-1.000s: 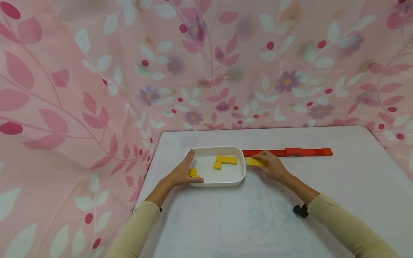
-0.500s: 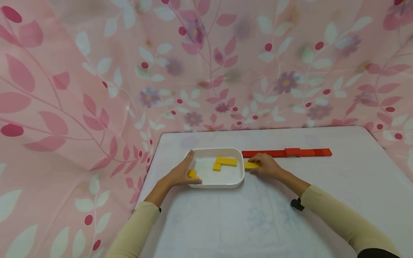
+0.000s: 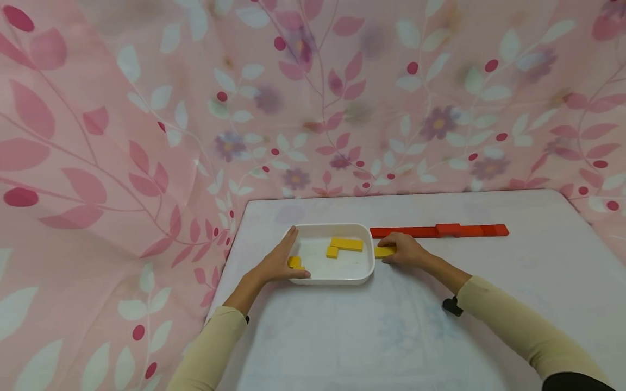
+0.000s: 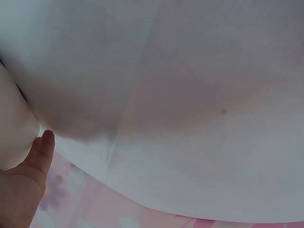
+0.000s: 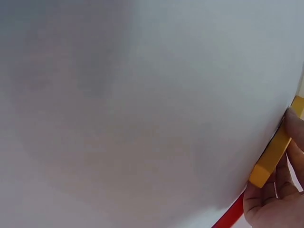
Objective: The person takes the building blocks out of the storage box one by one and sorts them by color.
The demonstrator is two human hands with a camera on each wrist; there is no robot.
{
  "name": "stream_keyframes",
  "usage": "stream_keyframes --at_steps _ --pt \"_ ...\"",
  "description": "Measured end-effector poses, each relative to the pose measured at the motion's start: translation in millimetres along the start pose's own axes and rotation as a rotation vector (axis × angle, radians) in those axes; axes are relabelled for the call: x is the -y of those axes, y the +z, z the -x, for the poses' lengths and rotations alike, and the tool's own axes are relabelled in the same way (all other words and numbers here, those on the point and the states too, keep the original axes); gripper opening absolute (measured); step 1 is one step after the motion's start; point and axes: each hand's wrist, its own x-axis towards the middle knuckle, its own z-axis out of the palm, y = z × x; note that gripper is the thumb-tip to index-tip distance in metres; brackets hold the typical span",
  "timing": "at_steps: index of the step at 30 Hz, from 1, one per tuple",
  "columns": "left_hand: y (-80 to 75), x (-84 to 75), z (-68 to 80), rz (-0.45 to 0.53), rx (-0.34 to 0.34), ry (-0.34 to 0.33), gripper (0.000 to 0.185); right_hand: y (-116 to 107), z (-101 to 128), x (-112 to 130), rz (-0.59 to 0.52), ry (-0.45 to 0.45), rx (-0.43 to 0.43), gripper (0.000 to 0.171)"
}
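Note:
A white tray (image 3: 364, 271) sits on the white table and holds several yellow blocks, among them a long one (image 3: 346, 244) and a small one (image 3: 332, 252). My left hand (image 3: 281, 260) rests flat against the tray's left rim, fingers straight, beside two small yellow blocks (image 3: 294, 262). My right hand (image 3: 403, 251) grips a long yellow block (image 3: 383, 252) on the table just right of the tray. The right wrist view shows that yellow block (image 5: 273, 154) between my fingers (image 5: 297, 142). In the left wrist view only my thumb (image 4: 42, 149) against the tray wall shows.
A line of red blocks (image 3: 440, 231) lies end to end on the table behind my right hand. A pink floral curtain (image 3: 146, 136) hangs behind and to the left of the table. The table's left edge (image 3: 225, 271) is close to the tray.
My right hand has slid the long yellow block leftward, closer to the tray's right rim. The left hand stays on the tray.

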Motion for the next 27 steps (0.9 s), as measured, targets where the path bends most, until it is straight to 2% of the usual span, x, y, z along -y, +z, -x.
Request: stream_keyframes --at_steps 6,10,17,27 --pt "-0.6 -3.5 0.0 0.007 0.004 -0.021 0.134 -4.4 7.2 -2.4 0.013 0.043 -0.001 0.040" --pt "-0.5 -4.5 0.9 0.004 0.004 -0.041 0.133 -7.0 11.2 -7.3 -0.004 0.036 0.001 0.038" --pt "1.1 -3.6 0.6 0.011 -0.003 -0.038 0.132 -10.5 17.5 -15.4 -0.033 0.027 0.022 0.037" --pt "1.7 -1.8 1.6 0.031 -0.013 -0.026 0.132 -7.9 31.1 -13.4 -0.017 0.040 0.012 0.036"
